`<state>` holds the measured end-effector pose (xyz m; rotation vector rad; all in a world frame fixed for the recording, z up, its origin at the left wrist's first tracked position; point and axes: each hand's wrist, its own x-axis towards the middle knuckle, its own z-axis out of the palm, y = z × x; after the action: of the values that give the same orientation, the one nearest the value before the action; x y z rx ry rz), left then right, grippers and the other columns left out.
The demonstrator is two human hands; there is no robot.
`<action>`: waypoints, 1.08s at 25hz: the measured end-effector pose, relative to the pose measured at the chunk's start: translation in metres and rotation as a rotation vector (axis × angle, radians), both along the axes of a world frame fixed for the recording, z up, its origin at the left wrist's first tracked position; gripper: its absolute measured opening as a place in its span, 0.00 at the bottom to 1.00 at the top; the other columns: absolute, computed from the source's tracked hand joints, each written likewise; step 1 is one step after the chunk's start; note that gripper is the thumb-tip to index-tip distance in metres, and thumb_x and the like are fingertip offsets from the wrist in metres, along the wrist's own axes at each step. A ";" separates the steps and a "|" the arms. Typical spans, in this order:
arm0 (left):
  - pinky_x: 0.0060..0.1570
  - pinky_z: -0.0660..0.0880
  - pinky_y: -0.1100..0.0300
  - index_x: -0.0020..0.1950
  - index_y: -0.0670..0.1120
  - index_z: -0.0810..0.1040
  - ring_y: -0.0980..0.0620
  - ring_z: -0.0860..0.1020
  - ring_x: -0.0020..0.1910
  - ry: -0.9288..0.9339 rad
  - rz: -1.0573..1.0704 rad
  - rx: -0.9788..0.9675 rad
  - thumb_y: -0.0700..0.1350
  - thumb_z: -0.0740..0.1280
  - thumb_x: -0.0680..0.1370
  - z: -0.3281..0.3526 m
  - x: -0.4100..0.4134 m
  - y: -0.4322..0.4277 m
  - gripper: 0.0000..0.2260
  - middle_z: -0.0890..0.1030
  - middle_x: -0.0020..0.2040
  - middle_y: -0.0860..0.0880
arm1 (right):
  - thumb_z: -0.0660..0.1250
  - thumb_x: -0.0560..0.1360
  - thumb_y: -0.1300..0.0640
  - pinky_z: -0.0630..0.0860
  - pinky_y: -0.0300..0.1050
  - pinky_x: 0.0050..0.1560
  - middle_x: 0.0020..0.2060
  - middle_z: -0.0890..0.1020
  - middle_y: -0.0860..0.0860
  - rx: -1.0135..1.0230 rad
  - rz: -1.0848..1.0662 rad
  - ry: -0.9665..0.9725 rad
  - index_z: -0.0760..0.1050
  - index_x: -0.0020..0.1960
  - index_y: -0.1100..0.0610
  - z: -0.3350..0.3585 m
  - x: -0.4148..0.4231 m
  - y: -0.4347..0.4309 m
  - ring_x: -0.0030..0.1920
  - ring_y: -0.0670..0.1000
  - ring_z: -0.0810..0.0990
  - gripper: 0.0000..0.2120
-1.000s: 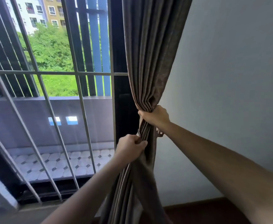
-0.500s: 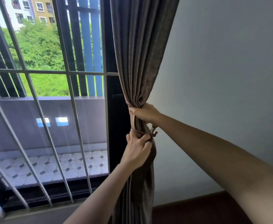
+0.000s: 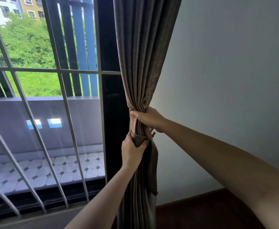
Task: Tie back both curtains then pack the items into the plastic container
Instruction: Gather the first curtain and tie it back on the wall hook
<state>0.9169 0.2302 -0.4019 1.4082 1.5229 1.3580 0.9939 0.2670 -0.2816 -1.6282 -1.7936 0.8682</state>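
A white metal grille of slanting and crossing bars spans the window on the left; beside it a dark window frame runs upright, and the curtain's left edge lies over part of it; beyond the glass are a grey balcony parapet, a balcony floor of pale tiles with small dark squares, blue upright slats, green trees and apartment blocks at the top left.

The brown-grey curtain hangs between the window frame and the wall, drawn into tight pleats at mid-height; the right hand has its fingers curled round this gathered neck, gripping it from the wall side; its forearm crosses the lower right of the view and hides part of the wall and floor. Just below, a band of the same cloth wraps the bundle, and the left hand clutches a fold of it with fingers and thumb closed on the cloth; a small hook shows just beside the right hand's heel, whether it holds the band I cannot tell. Below the left hand the curtain falls in loose folds out of the frame.

The wall on the right is plain and pale; a dark brown floor meets it at the bottom right; a grey sill runs under the grille.
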 end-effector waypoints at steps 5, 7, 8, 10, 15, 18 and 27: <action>0.42 0.72 0.66 0.61 0.45 0.72 0.54 0.76 0.47 0.051 0.111 -0.027 0.55 0.72 0.69 0.008 0.009 0.005 0.25 0.78 0.49 0.52 | 0.64 0.70 0.40 0.76 0.54 0.59 0.51 0.80 0.51 -0.009 -0.017 0.056 0.72 0.47 0.48 -0.004 -0.005 0.009 0.54 0.55 0.78 0.13; 0.48 0.76 0.58 0.60 0.44 0.71 0.52 0.76 0.49 0.074 0.196 -0.047 0.57 0.72 0.68 0.010 0.018 0.005 0.27 0.78 0.49 0.51 | 0.63 0.69 0.39 0.76 0.54 0.59 0.54 0.80 0.52 -0.021 -0.028 0.071 0.73 0.53 0.49 -0.006 -0.008 0.011 0.55 0.55 0.79 0.18; 0.49 0.77 0.56 0.59 0.43 0.72 0.51 0.77 0.49 0.083 0.253 -0.065 0.58 0.72 0.68 0.012 0.023 0.005 0.27 0.79 0.49 0.49 | 0.63 0.68 0.39 0.76 0.54 0.59 0.54 0.81 0.52 -0.031 -0.032 0.081 0.73 0.54 0.49 -0.007 -0.008 0.011 0.54 0.55 0.79 0.20; 0.47 0.77 0.55 0.54 0.43 0.73 0.49 0.78 0.46 0.116 0.356 -0.100 0.58 0.71 0.69 0.013 0.028 0.007 0.22 0.80 0.47 0.48 | 0.65 0.68 0.40 0.77 0.53 0.58 0.52 0.81 0.51 -0.057 -0.032 0.109 0.74 0.51 0.50 -0.008 -0.006 0.009 0.53 0.54 0.80 0.18; 0.40 0.70 0.58 0.50 0.42 0.75 0.46 0.80 0.44 0.217 0.415 -0.119 0.53 0.68 0.73 0.011 0.027 0.010 0.16 0.82 0.45 0.45 | 0.65 0.73 0.64 0.77 0.47 0.58 0.52 0.80 0.53 -0.224 0.298 0.304 0.75 0.57 0.59 -0.006 0.030 0.004 0.53 0.51 0.80 0.13; 0.40 0.71 0.57 0.50 0.41 0.75 0.45 0.80 0.44 0.210 0.400 -0.109 0.53 0.68 0.73 0.011 0.022 0.012 0.15 0.82 0.45 0.45 | 0.62 0.73 0.70 0.75 0.46 0.52 0.60 0.74 0.52 -0.207 0.133 0.259 0.62 0.71 0.60 -0.036 0.069 0.007 0.51 0.49 0.78 0.27; 0.40 0.72 0.58 0.48 0.42 0.75 0.48 0.79 0.41 0.194 0.387 -0.077 0.53 0.69 0.73 0.008 0.021 0.011 0.15 0.81 0.42 0.47 | 0.64 0.73 0.56 0.65 0.36 0.32 0.39 0.74 0.48 -0.378 0.135 0.099 0.76 0.56 0.54 -0.089 0.084 0.000 0.32 0.46 0.69 0.13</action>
<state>0.9380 0.2413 -0.3943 1.2705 2.0351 1.3934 1.0774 0.2666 -0.3709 -1.6645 -1.7625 1.3947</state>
